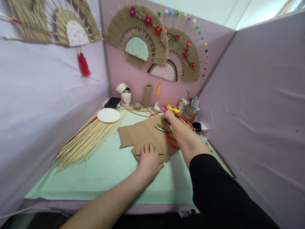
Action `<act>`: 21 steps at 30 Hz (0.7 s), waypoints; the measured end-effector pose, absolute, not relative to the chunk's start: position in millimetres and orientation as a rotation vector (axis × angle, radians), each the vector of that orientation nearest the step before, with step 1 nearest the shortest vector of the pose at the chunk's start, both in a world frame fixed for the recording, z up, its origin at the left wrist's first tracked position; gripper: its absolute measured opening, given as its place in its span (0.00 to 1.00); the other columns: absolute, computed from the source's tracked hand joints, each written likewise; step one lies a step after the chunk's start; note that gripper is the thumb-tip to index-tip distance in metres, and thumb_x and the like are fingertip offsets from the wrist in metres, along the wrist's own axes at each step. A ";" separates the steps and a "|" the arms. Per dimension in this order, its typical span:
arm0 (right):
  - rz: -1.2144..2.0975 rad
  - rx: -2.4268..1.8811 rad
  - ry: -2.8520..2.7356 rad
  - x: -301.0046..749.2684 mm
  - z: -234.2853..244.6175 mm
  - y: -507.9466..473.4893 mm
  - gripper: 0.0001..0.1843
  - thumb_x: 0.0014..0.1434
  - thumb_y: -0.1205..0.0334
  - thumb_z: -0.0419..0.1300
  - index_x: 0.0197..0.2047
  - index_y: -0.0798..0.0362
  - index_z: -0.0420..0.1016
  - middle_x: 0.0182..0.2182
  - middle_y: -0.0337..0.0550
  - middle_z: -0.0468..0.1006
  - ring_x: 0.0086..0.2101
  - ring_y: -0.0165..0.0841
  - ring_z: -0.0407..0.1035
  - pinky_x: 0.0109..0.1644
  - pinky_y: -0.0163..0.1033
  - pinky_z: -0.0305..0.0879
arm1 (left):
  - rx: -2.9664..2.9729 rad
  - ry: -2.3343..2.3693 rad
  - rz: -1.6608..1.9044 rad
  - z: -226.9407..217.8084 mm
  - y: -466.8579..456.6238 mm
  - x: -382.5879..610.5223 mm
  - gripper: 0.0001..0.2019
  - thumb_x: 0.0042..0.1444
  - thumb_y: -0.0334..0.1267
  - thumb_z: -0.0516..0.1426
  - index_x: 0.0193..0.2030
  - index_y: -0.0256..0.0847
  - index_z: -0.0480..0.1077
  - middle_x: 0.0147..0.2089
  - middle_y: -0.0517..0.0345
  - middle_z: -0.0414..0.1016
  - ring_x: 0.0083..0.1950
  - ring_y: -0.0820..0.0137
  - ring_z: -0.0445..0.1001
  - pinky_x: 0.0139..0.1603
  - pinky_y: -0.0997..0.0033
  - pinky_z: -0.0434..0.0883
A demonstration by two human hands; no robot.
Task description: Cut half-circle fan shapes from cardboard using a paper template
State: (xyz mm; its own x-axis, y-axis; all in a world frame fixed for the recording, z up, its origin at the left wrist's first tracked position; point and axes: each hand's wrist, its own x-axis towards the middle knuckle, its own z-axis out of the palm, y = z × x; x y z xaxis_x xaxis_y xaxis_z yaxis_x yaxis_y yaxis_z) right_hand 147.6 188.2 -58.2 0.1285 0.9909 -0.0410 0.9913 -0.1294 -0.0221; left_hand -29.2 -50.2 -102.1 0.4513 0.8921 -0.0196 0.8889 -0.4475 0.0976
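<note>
My left hand [148,160] lies flat, fingers apart, on the near edge of a pile of brown cardboard pieces [143,135] on the pale green table [107,178]. My right hand [168,115] reaches far back to the heap of coloured cords and yellow bits [175,111]; its fingers curl down among them, and what they hold is hidden. Red-handled scissors [166,133] lie on the cardboard just under my right forearm.
A fan of bamboo sticks [88,140] and a white paper disc [108,115] lie at the left. A jar [125,97], a twine roll [146,95] and a pen cup [190,113] stand at the back. Woven fans hang on the pink walls.
</note>
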 end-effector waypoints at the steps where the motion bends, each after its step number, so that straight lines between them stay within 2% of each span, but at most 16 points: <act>1: -0.017 2.423 2.055 148.1 -50.6 189.9 0.17 0.64 0.56 0.57 0.53 0.56 0.69 0.49 0.48 0.73 0.45 0.36 0.71 0.48 0.47 0.70 | 2.594 1.598 0.055 -102.5 -50.0 -29.3 0.39 0.54 0.53 0.57 0.65 0.25 0.59 0.67 0.28 0.57 0.65 0.39 0.57 0.63 0.45 0.55; 6: 0.296 2.579 2.293 143.3 -2.6 190.2 0.15 0.65 0.61 0.51 0.45 0.61 0.74 0.44 0.58 0.77 0.46 0.41 0.70 0.49 0.44 0.64 | 2.597 1.599 0.062 -103.0 -50.4 -29.7 0.39 0.55 0.53 0.57 0.65 0.24 0.59 0.66 0.28 0.58 0.65 0.40 0.57 0.63 0.46 0.55; 9: 0.377 2.508 2.556 136.4 4.8 164.8 0.13 0.63 0.60 0.51 0.42 0.57 0.74 0.40 0.50 0.79 0.41 0.36 0.71 0.46 0.38 0.62 | 2.591 1.604 0.060 -102.7 -51.0 -29.5 0.39 0.55 0.53 0.57 0.65 0.24 0.59 0.66 0.28 0.57 0.65 0.41 0.57 0.63 0.46 0.55; 11: 0.308 2.486 2.834 132.5 -7.3 135.3 0.10 0.61 0.59 0.52 0.36 0.55 0.72 0.32 0.45 0.78 0.33 0.33 0.70 0.39 0.36 0.62 | 2.589 1.604 0.061 -103.0 -51.1 -29.4 0.39 0.55 0.53 0.57 0.65 0.24 0.59 0.67 0.27 0.57 0.65 0.40 0.57 0.63 0.46 0.54; 14: -0.138 2.498 3.204 129.1 -43.5 87.4 0.08 0.59 0.59 0.53 0.31 0.52 0.66 0.22 0.38 0.72 0.24 0.30 0.65 0.32 0.35 0.60 | 2.596 1.597 0.072 -104.6 -51.5 -29.5 0.39 0.55 0.53 0.57 0.65 0.23 0.58 0.66 0.26 0.57 0.65 0.39 0.57 0.63 0.46 0.54; 16: -0.338 2.503 3.236 127.8 -70.7 64.2 0.07 0.58 0.58 0.53 0.31 0.51 0.64 0.23 0.36 0.70 0.24 0.29 0.64 0.31 0.34 0.60 | 2.608 1.598 0.091 -106.1 -51.9 -29.8 0.38 0.56 0.53 0.57 0.65 0.23 0.59 0.66 0.26 0.58 0.65 0.40 0.57 0.63 0.47 0.54; 21: -0.382 2.571 3.183 122.8 -111.4 48.5 0.08 0.57 0.59 0.54 0.40 0.52 0.64 0.28 0.39 0.72 0.25 0.30 0.65 0.31 0.35 0.61 | 2.648 1.615 0.129 -109.5 -51.3 -29.4 0.37 0.55 0.53 0.57 0.64 0.23 0.60 0.65 0.27 0.60 0.64 0.41 0.59 0.62 0.47 0.55</act>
